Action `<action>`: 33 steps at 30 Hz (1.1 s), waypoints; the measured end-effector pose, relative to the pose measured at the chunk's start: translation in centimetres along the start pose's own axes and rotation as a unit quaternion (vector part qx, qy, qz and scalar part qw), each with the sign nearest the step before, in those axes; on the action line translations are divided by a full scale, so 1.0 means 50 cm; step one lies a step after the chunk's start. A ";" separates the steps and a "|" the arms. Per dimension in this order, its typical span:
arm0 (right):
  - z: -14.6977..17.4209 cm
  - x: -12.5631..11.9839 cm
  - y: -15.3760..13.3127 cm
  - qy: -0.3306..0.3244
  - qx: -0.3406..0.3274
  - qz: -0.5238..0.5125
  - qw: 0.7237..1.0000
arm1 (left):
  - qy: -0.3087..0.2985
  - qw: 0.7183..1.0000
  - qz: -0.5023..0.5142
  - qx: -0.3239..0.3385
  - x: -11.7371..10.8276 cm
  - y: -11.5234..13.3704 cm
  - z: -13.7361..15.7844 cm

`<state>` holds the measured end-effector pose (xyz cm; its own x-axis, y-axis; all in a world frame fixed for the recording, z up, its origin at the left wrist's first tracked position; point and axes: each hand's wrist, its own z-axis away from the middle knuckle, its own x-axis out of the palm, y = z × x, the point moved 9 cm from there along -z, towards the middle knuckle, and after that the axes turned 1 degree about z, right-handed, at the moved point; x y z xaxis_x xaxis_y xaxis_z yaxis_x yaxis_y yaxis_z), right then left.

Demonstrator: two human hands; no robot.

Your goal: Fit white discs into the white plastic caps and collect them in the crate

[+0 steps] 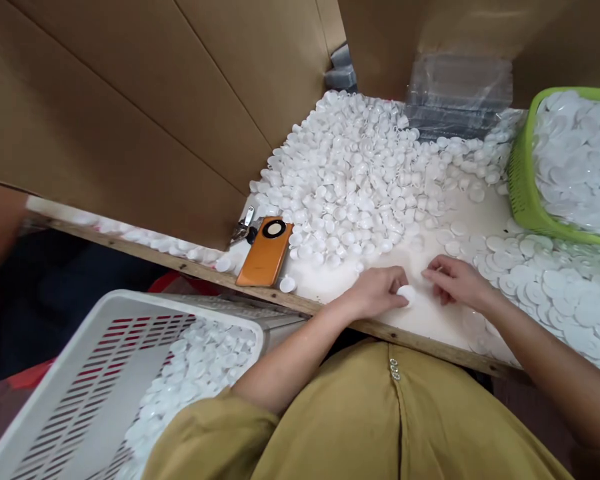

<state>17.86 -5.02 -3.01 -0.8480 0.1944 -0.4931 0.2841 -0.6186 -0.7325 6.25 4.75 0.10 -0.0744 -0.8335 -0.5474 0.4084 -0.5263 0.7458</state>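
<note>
My left hand is above the front of the white worktable, its thumb and fingers pinched on a small white plastic cap. A short gap to the right is my right hand, with curled fingers and the fingertips close together. Whether anything is between them I cannot make out. Behind my hands spreads a heap of small white cup-shaped plastic pieces. Thin, clear round discs lie in a layer beside my right forearm.
A green basket of clear discs stands at the right. At the table's left edge lie an orange phone and a metal clipper-like item. A white crate with white pieces sits lower left. Cardboard walls enclose the back.
</note>
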 end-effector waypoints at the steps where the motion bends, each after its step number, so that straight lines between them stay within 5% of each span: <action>1: -0.005 -0.041 -0.010 0.073 -0.038 0.074 0.994 | 0.006 1.000 0.014 -0.008 -0.019 -0.013 0.041; 3: -0.010 -0.106 -0.039 0.205 -0.115 0.232 0.944 | 0.019 0.998 0.008 -0.055 -0.072 -0.069 0.146; 5: -0.020 -0.130 -0.055 0.262 -0.164 0.355 0.882 | 0.033 0.987 -0.046 -0.149 -0.133 -0.165 0.272; 9: -0.050 -0.115 -0.054 0.254 -0.195 0.470 0.822 | 0.015 0.912 -0.153 -0.380 -0.206 -0.369 0.513; 11: -0.052 -0.105 -0.057 0.252 -0.203 0.490 0.809 | 0.041 0.890 -0.167 -0.422 -0.214 -0.401 0.555; 14: -0.043 -0.107 -0.068 0.274 -0.208 0.492 0.799 | 0.151 0.914 -0.168 -0.338 -0.215 -0.321 0.457; 17: -0.032 -0.118 -0.073 0.286 -0.202 0.485 0.802 | 0.235 0.942 -0.160 -0.178 -0.187 -0.147 0.249; 19: -0.027 -0.124 -0.065 0.279 -0.187 0.481 0.810 | 0.230 0.956 -0.170 -0.071 -0.144 -0.028 0.100; 21: -0.020 -0.126 -0.050 0.271 -0.176 0.481 0.815 | 0.230 0.949 -0.214 -0.034 -0.105 0.053 -0.020; 24: 0.000 -0.133 -0.025 0.275 -0.182 0.458 0.826 | 0.184 0.940 -0.286 -0.034 -0.049 0.100 -0.137; 27: 0.025 -0.151 -0.008 0.292 -0.204 0.382 0.852 | 0.134 0.940 -0.314 -0.016 -0.012 0.089 -0.166; 33: 0.030 -0.154 -0.017 0.230 -0.181 0.104 0.950 | 0.168 0.954 -0.212 0.125 0.007 0.043 -0.072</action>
<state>23.46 -7.15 2.10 -0.4950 0.4612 -0.7364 0.6301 -0.3930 -0.6697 10.37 3.95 0.14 0.1285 -0.4570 -0.8801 0.1730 -0.8636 0.4736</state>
